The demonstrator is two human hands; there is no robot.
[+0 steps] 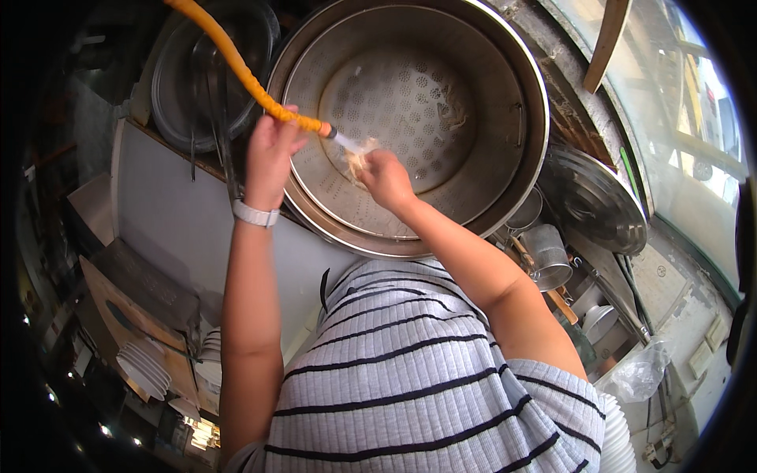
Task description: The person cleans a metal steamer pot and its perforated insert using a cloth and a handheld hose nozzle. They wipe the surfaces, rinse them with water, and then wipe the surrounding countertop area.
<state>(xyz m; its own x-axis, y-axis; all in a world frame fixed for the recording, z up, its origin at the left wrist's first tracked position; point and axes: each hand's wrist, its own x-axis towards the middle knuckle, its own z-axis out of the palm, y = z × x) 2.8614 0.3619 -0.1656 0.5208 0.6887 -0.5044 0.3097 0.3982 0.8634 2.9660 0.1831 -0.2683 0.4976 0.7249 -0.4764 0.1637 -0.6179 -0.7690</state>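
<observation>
In front of me stands a large round metal pot (539,118) with a perforated metal insert (497,189) inside it. My left hand (273,148) is at the orange hose (242,71), its fingers around the hose near the dark nozzle (331,133). Water (348,143) streams from that nozzle onto a pale, crumpled piece of something soft (356,161), whose exact kind is unclear. Over the insert, my right hand (383,177) holds this pale piece. Pale scraps (454,112) lie on the perforated bottom of the insert, towards the right.
A round metal lid (594,201) leans at the right, near metal strainers (547,254) and a white bowl (598,322). Another metal pot (177,118) stands at the upper left. Stacked white bowls (145,366) sit lower left. A window (668,118) borders the right side.
</observation>
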